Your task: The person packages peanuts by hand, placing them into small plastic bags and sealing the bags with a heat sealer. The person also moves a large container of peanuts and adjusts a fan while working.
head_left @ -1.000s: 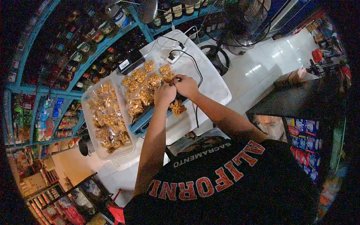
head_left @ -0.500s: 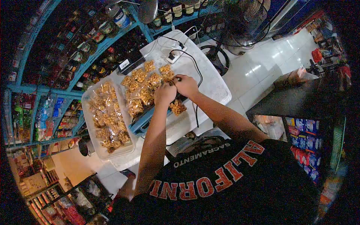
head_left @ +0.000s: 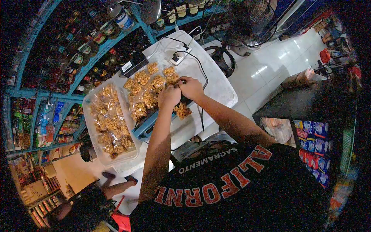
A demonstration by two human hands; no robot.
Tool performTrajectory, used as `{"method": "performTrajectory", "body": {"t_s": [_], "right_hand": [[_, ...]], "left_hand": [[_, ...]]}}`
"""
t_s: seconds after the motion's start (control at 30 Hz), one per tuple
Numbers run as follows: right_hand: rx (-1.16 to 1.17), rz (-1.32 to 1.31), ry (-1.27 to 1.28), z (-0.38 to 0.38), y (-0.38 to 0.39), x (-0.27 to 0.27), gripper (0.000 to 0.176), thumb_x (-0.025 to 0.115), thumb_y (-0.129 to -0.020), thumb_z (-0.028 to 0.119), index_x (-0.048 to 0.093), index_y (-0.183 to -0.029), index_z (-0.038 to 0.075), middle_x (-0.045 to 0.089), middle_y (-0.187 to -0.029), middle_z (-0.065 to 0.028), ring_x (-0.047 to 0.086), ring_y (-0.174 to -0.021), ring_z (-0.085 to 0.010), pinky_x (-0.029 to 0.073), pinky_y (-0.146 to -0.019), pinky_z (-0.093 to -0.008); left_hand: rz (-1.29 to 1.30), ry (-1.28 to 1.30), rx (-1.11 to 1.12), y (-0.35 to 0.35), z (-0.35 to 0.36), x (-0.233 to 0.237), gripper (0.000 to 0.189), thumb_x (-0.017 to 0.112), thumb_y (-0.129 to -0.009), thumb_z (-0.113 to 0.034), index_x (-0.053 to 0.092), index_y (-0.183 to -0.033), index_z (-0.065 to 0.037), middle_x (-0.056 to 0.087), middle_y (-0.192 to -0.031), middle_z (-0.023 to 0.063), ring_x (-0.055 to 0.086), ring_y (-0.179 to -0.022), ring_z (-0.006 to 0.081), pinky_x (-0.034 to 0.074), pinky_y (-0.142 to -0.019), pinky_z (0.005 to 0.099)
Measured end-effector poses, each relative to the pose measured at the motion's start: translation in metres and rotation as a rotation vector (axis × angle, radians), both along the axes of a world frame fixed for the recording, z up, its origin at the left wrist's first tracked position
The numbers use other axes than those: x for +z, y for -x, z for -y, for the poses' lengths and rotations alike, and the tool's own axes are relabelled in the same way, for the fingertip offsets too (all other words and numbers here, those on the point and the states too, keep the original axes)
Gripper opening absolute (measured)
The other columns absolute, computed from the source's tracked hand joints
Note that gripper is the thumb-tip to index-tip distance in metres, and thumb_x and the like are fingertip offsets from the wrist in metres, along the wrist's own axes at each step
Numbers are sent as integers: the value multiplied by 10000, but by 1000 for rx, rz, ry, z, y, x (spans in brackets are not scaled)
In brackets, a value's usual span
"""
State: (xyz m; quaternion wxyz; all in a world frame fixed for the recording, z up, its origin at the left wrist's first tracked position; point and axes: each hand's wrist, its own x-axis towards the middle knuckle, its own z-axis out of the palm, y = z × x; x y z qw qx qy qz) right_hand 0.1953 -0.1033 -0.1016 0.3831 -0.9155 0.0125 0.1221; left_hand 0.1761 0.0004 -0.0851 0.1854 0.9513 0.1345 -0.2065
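Observation:
My left hand (head_left: 169, 96) and my right hand (head_left: 191, 89) meet at the far end of a long blue device (head_left: 146, 127), which looks like a bag sealer. Both hands are closed, fingertips together; what they pinch is hidden. Just below them, on the near side of the device, lies a clear bag of nuts (head_left: 182, 111). Several similar filled bags (head_left: 148, 97) are spread on the white table (head_left: 220, 87) beyond the device. To the left, a clear plastic tub (head_left: 133, 154) holds more bags of nuts.
A black box with a white label (head_left: 133, 63) stands behind the bags. A power strip (head_left: 181, 56) and black cable (head_left: 205, 77) lie on the table. A fan (head_left: 247, 23) stands beyond. Blue shelves (head_left: 106, 46) hold bottles. Another person's leg (head_left: 121, 188) shows at lower left.
Another person's leg and a red object have come into view at lower left. My hands stay together in nearly the same place, and the bags have not visibly moved.

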Motion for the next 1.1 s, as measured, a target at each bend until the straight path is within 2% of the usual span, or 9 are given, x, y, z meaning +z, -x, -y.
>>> {"method": "performTrajectory", "body": {"t_s": [0.23, 0.37, 0.47, 0.53, 0.77, 0.87, 1.1], "right_hand": [[24, 65, -41, 2, 2, 0, 275, 463, -744, 305, 631, -889, 142, 606, -803, -165, 581, -746, -341, 468, -702, -387], [20, 70, -3, 1, 1, -2, 261, 467, -740, 290, 632, -877, 141, 606, -803, -162, 581, -738, -342, 471, -691, -386], [27, 68, -25, 1, -1, -8, 253, 467, -737, 284, 632, -874, 149, 606, -802, -160, 580, -734, -342, 473, -686, -387], [26, 118, 4, -1, -2, -13, 249, 459, -738, 282, 633, -868, 160, 606, -803, -158, 581, -733, -341, 474, -682, -387], [1, 82, 5, 0, 0, -5, 260, 451, -737, 303, 636, -860, 169, 607, -785, -153, 583, -720, -335, 475, -676, -383], [0, 57, -25, 0, 1, -5, 261, 461, -729, 311, 638, -859, 169, 608, -777, -152, 583, -717, -335, 476, -679, -382], [-1, 52, -5, -1, -1, -7, 274, 449, -735, 312, 638, -875, 170, 611, -801, -143, 583, -743, -330, 470, -704, -381]], "left_hand": [[-55, -15, -32, 1, 4, 18, 426, 319, -769, -269, 553, -1033, -30, 523, -1092, 185, 491, -1015, 341, 375, -879, 414], [-37, -40, -82, -1, 0, 5, 423, 320, -769, -268, 556, -1026, -29, 528, -1087, 179, 495, -1005, 346, 376, -874, 424], [-69, -25, -53, 0, 1, 7, 416, 320, -770, -261, 558, -1016, -25, 534, -1076, 179, 501, -992, 352, 378, -868, 431], [64, -9, -48, 3, -1, -1, 410, 320, -771, -264, 566, -992, -21, 540, -1059, 184, 505, -985, 359, 380, -866, 431], [36, -15, -97, 3, 0, 8, 419, 315, -776, -290, 587, -937, -14, 554, -1027, 191, 516, -972, 354, 382, -866, 417], [22, -9, -34, 2, 0, -1, 426, 304, -781, -294, 589, -948, -26, 552, -1034, 185, 517, -973, 351, 382, -868, 413], [2, -47, -131, -5, -8, -21, 434, 313, -774, -312, 579, -1005, -58, 530, -1074, 189, 500, -1004, 345, 380, -872, 409]]}}
